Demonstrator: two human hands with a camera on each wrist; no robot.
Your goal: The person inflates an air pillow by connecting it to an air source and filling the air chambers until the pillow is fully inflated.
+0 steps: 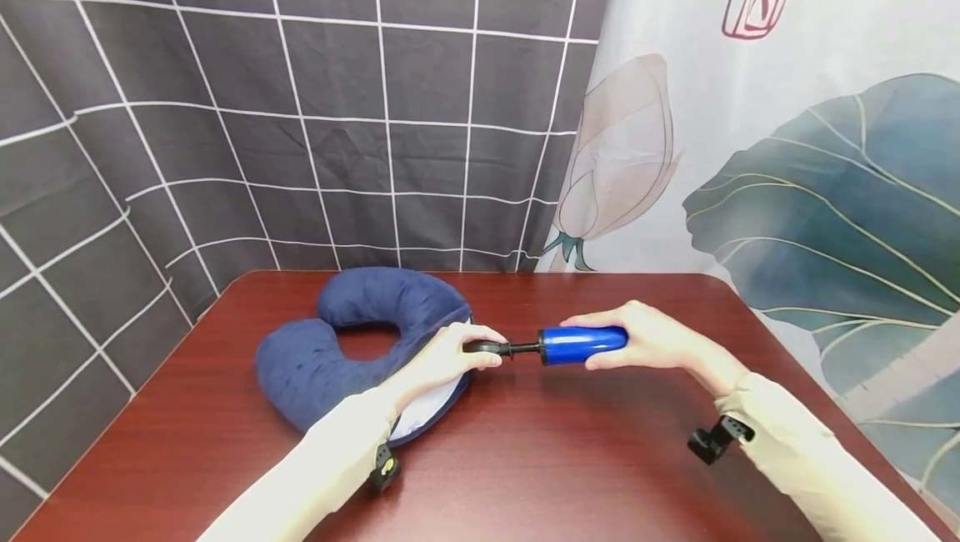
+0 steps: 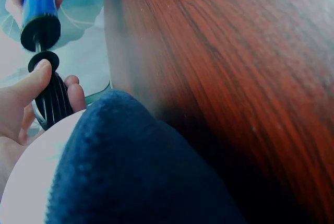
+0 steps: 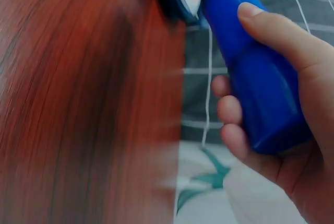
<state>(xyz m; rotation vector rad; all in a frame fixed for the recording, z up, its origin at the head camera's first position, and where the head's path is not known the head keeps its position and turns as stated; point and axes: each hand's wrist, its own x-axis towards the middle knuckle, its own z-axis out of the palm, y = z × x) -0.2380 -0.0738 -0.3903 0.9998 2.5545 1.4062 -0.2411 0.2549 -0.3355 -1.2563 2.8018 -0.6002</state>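
Observation:
A blue hand pump [image 1: 577, 345] is held level above the table between both hands. My left hand [image 1: 442, 356] grips its black ribbed handle [image 2: 54, 101], thumb on one side and fingers on the other. Around the blue barrel [image 3: 261, 78] curls my right hand [image 1: 648, 338]. Part of the black rod [image 1: 527, 348] shows between handle and barrel. Under and beside my left forearm lies a navy U-shaped neck pillow [image 1: 397, 296], with a white section [image 1: 431, 409] along its near right edge. The left hand partly covers the pillow in the head view.
The reddish-brown wooden table [image 1: 525, 459] has rounded far corners. A dark grey curtain with a white grid [image 1: 337, 108] hangs behind it and at the left. A pale cloth with leaf and flower prints [image 1: 825, 217] hangs at the right. Each wrist wears a small black camera [image 1: 716, 439].

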